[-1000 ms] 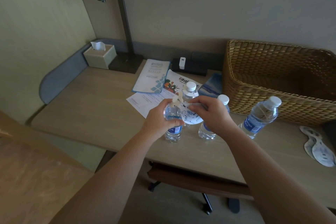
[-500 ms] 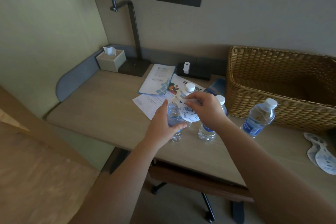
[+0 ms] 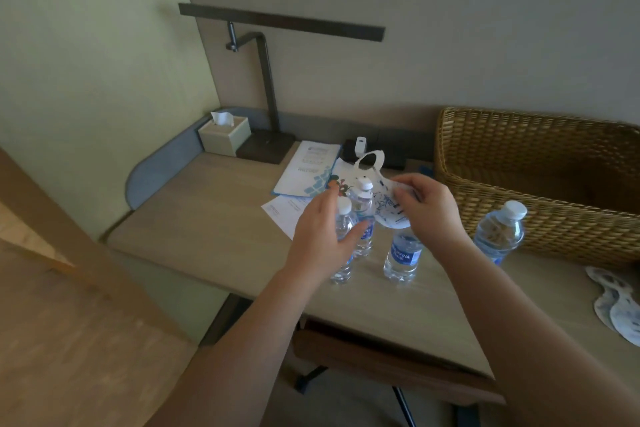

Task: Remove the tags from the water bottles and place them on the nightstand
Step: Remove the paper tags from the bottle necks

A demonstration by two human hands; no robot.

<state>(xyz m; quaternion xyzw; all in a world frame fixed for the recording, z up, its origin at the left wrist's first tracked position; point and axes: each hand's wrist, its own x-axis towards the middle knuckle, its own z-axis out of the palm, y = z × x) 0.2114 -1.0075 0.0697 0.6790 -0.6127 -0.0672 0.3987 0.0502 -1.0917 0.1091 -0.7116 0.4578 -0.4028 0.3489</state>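
Several small water bottles with blue labels stand on the wooden desk [image 3: 214, 218]. My right hand [image 3: 429, 208] pinches a white printed tag [image 3: 379, 180], held above the bottles with its neck loop free in the air. My left hand [image 3: 322, 236] lies beside the front-left bottle [image 3: 343, 246], fingers straight up past the cap and thumb across the bottle's front. Another bottle [image 3: 363, 208] stands just behind it, and a third [image 3: 403, 258] stands below my right hand. A fourth bottle [image 3: 498, 232] is by the basket. Two loose tags [image 3: 616, 305] lie at the desk's right edge.
A large wicker basket [image 3: 540, 184] fills the back right. Leaflets and papers [image 3: 308, 166] lie behind the bottles, with a charger block [image 3: 360, 146], a desk lamp [image 3: 266, 87] and a tissue box [image 3: 225, 133] at the back. A chair [image 3: 391, 357] sits under the desk.
The tag has come off the front-left bottle's neck and risen in my right hand. My left hand has loosened from its grip on that bottle.
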